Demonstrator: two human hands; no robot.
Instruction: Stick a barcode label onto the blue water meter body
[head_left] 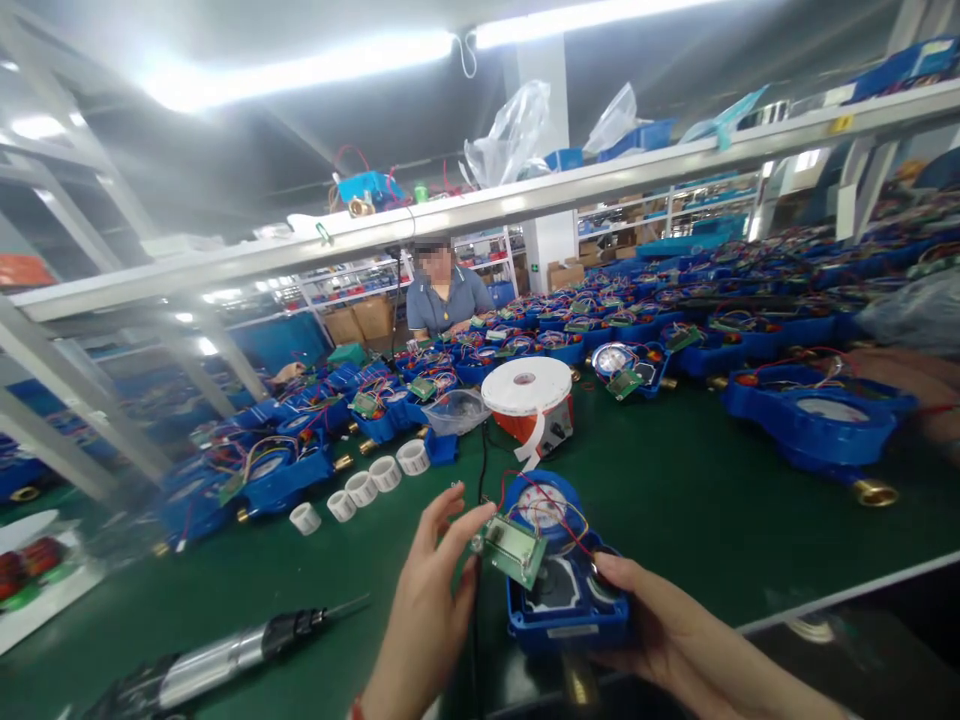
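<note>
My right hand [667,620] grips a blue meter housing [566,630] at its right side, thumb on the rim by a red wire. A round dial [541,506] sits in its far end, and a brass fitting [580,682] sticks out at the near end. Above the open housing, a green circuit board [514,550] is tilted, with coloured wires running to it. My left hand [431,590] has index finger and thumb at the board's left edge, seemingly pinching it; its other fingers are raised. The exact thumb contact is hard to see.
An electric screwdriver [225,665] lies at front left. Several label rolls [385,474] stand in a row. Behind are a white reel on a red dispenser [527,390] and many blue meters [817,410]. A co-worker [446,295] sits across; another person's arm [900,380] is at right.
</note>
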